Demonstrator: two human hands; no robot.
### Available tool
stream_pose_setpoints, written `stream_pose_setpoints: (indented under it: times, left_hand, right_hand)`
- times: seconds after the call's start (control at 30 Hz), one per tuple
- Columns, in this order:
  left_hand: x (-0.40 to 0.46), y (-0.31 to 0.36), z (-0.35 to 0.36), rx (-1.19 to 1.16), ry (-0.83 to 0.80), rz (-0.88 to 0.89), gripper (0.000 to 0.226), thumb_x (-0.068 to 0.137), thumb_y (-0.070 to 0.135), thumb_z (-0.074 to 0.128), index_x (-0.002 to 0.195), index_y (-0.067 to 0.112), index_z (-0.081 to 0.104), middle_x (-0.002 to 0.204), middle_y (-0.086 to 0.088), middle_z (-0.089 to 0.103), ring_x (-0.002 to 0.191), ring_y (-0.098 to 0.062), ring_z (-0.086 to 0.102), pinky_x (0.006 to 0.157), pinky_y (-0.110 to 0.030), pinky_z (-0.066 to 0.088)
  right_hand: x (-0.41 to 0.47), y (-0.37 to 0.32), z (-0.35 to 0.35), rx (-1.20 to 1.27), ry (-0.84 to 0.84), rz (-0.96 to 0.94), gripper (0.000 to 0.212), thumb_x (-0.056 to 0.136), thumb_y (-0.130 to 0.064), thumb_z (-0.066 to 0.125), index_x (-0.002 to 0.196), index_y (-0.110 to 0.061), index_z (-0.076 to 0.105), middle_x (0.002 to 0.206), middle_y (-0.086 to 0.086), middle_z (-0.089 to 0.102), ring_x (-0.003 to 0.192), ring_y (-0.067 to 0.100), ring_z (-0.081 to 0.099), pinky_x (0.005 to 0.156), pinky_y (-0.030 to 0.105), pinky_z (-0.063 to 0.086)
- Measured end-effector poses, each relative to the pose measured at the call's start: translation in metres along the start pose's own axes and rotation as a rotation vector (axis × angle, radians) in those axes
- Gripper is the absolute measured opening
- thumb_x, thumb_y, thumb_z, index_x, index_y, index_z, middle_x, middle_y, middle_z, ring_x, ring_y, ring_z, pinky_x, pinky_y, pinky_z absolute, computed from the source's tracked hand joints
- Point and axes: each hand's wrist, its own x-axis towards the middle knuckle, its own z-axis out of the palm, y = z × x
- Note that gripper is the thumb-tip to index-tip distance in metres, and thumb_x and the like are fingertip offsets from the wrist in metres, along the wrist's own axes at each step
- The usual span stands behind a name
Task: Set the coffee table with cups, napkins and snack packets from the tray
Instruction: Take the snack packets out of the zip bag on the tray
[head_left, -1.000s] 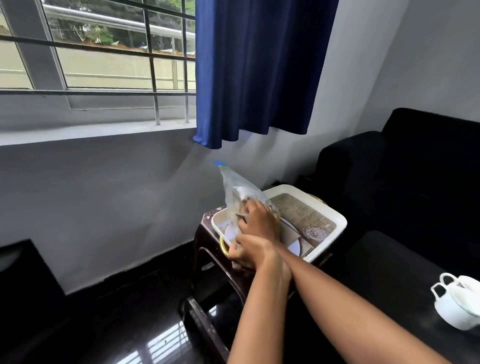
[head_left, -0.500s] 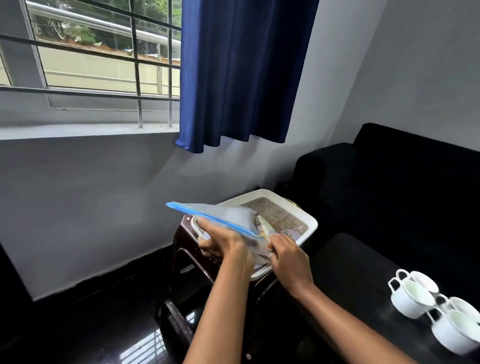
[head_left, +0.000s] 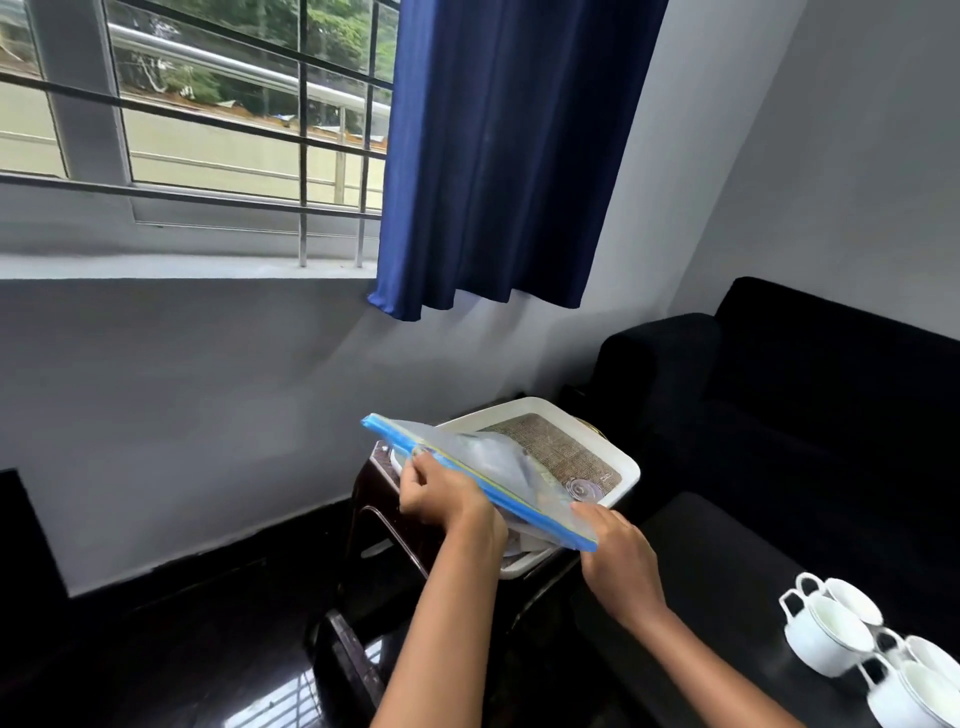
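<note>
A clear zip bag (head_left: 483, 460) with a blue seal strip is held flat above the white tray (head_left: 626, 470). My left hand (head_left: 441, 493) grips the bag near its left end and my right hand (head_left: 610, 545) grips the right end of the blue strip. Pale folded contents show through the plastic; I cannot tell what they are. The tray has a woven brown liner and rests on a dark stool (head_left: 374, 499). Several white cups (head_left: 831, 631) stand on the black coffee table (head_left: 717, 587) at the lower right.
A black sofa (head_left: 810, 405) fills the right side behind the coffee table. A blue curtain (head_left: 509, 156) hangs over a barred window (head_left: 208, 130) above the grey wall. The floor is dark and glossy below the stool.
The bag has gone from upright in the tray to lying flat in both hands above it. My right hand has slid out to the strip's right end. The view has shifted right, showing more cups.
</note>
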Motion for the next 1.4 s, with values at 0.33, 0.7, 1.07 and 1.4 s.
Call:
stream_pose_setpoints:
  times: [0.33, 0.7, 1.07, 1.4]
  left_hand:
    - [-0.025, -0.018, 0.002, 0.108, -0.321, -0.005, 0.014, 0.082, 0.012, 0.072, 0.07, 0.016, 0.069, 0.061, 0.009, 0.066, 0.058, -0.009, 0.062, 0.059, -0.02, 0.048]
    - [-0.035, -0.028, -0.005, 0.284, -0.484, 0.159, 0.028, 0.086, 0.016, 0.068, 0.059, 0.026, 0.066, 0.057, 0.012, 0.068, 0.059, -0.003, 0.063, 0.062, -0.022, 0.049]
    - [-0.042, -0.033, -0.002, 0.235, -0.435, 0.036, 0.019, 0.093, 0.012, 0.056, 0.074, 0.01, 0.062, 0.073, -0.005, 0.064, 0.064, -0.015, 0.059, 0.063, -0.028, 0.051]
    - [-0.033, -0.021, -0.003, 0.257, -0.361, 0.203, 0.004, 0.09, 0.026, 0.062, 0.087, 0.024, 0.061, 0.091, 0.001, 0.068, 0.085, -0.027, 0.068, 0.082, -0.052, 0.054]
  right_hand:
    - [0.065, -0.031, -0.086, 0.731, 0.068, 0.246, 0.01, 0.083, -0.004, 0.063, 0.088, -0.009, 0.07, 0.089, 0.007, 0.07, 0.082, 0.013, 0.062, 0.07, 0.019, 0.046]
    - [0.076, -0.105, -0.076, 0.626, -0.111, 0.008, 0.007, 0.082, -0.013, 0.069, 0.089, -0.011, 0.071, 0.067, -0.002, 0.065, 0.06, 0.01, 0.062, 0.052, 0.026, 0.055]
    - [0.08, -0.099, -0.069, 0.658, -0.048, 0.058, 0.012, 0.086, -0.014, 0.065, 0.083, -0.007, 0.073, 0.071, 0.002, 0.068, 0.062, 0.008, 0.06, 0.06, 0.023, 0.05]
    - [0.073, -0.107, -0.074, 0.251, 0.001, -0.18, 0.016, 0.087, -0.019, 0.061, 0.088, -0.009, 0.073, 0.088, 0.007, 0.067, 0.081, 0.022, 0.063, 0.079, 0.035, 0.05]
